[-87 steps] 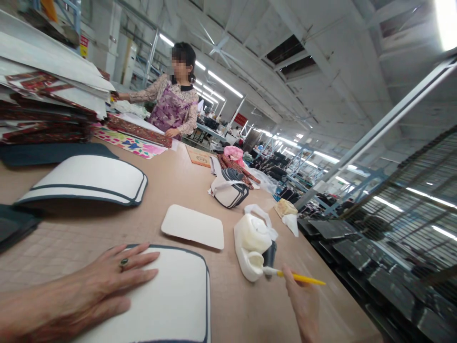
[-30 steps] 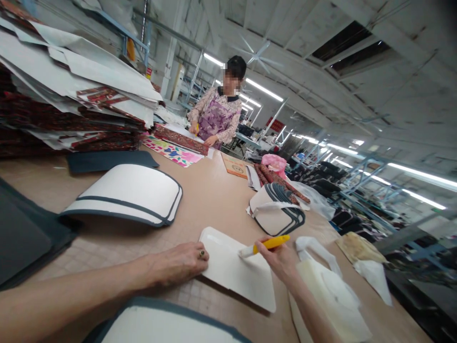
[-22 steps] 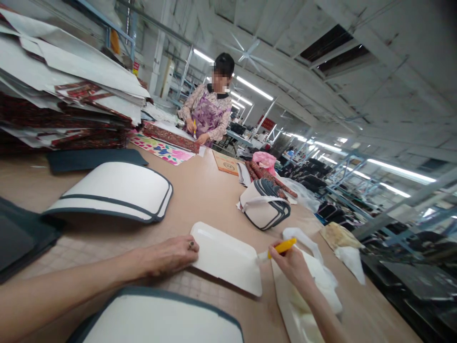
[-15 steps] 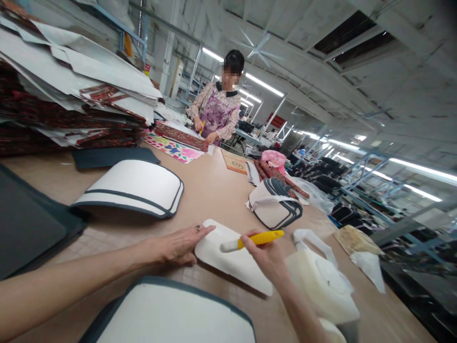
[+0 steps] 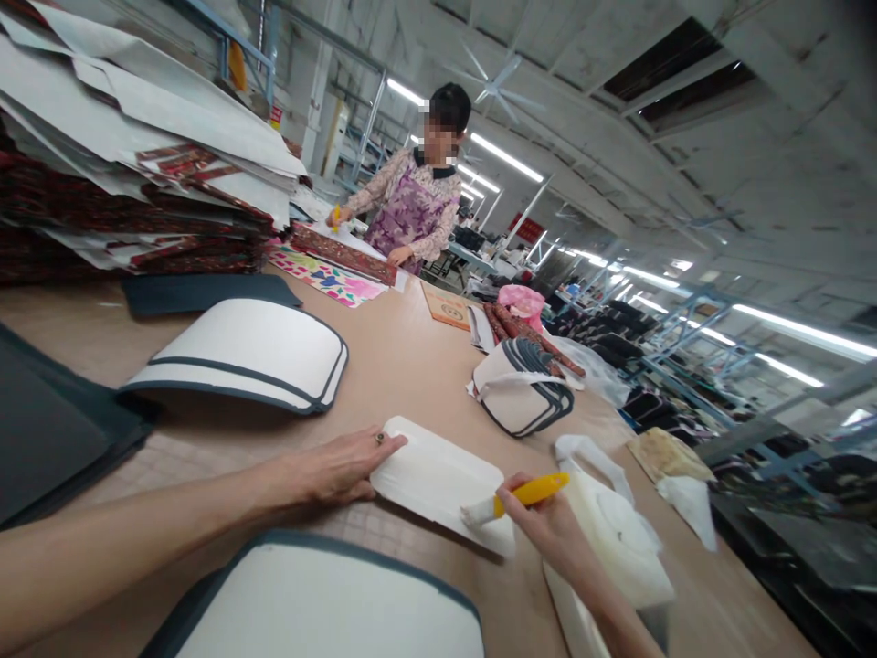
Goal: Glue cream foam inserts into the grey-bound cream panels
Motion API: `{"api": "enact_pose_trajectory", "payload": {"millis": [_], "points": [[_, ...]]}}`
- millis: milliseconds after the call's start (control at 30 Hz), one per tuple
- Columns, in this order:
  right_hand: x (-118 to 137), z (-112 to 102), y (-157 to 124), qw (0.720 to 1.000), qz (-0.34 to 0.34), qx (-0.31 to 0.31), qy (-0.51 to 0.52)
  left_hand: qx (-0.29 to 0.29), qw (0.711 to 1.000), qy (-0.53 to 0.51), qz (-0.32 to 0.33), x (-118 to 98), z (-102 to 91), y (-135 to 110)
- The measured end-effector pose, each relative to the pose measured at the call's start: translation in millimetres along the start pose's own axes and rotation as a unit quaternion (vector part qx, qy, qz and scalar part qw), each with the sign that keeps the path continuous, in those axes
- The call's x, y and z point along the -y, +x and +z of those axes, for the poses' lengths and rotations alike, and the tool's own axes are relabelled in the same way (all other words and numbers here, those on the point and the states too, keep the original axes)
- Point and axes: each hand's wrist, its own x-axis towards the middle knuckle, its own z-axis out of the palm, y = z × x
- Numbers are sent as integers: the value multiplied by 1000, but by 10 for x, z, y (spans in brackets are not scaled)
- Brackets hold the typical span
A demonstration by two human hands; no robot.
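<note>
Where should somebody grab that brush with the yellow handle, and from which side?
Probably by its yellow handle, coming from the right. The handle is slim and slants up rightward, while the whitish bristles point down-left at the white panel, so that end seems best avoided. The right hand already grips it there.

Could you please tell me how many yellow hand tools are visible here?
2: a brush in the right hand, over the cream panel, and a yellow tool in the co-worker's hand across the table. More may be hidden.
</note>
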Motion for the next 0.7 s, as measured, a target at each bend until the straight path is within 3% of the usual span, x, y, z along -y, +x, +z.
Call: {"api": "enact_pose_trajectory", "payload": {"millis": [100, 200, 500, 600, 700], "points": [[-182, -288, -132, 999, 9, -21, -30, 9, 1000, 25, 5, -31, -43, 9], [-237, -430, -162, 998, 9, -44, -54, 29, 998, 51, 6, -66, -89, 18], [-275, -255, 398, 995, -23, -85, -48, 37, 994, 101, 27, -115, -140, 20], [-285, -342, 373, 990, -7, -121, -72, 31, 995, 94, 24, -85, -107, 49], [-199, -409, 157, 990, -6, -129, -63, -1, 999, 40, 5, -19, -79, 76]]}}
